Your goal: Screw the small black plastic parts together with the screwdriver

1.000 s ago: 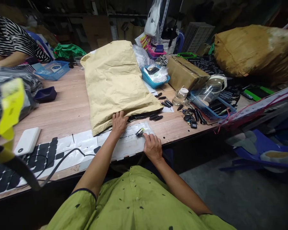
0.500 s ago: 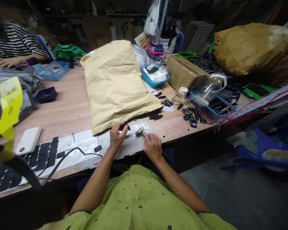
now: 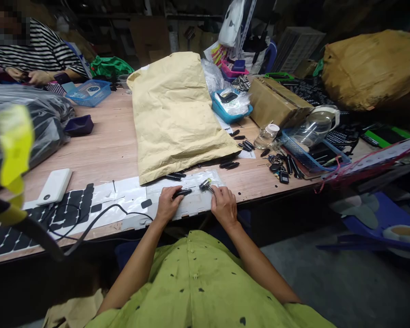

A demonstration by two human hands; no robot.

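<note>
Head view showed a wood-grain table (image 3: 105, 150) reaching across the scene, with a large brown wrapped bundle (image 3: 376, 70) at the far right. Near the middle lay a beige paper bag (image 3: 179, 114), and to its right a cardboard box (image 3: 271, 105). Between the bag and the near table edge was a pale, clear-topped mat (image 3: 198, 206), over which both hands worked. The left hand (image 3: 167, 204) was closed around one end of a slim black piece; the right hand (image 3: 224, 206) gripped the handle of a small hammer. That hammer (image 3: 205, 184) had its metal head above the mat, pointing leftward. The slim black piece (image 3: 183, 192) pointed toward the hammer, near it but apart. Similar black pieces (image 3: 175, 176) lay along the bag's near edge.
</note>
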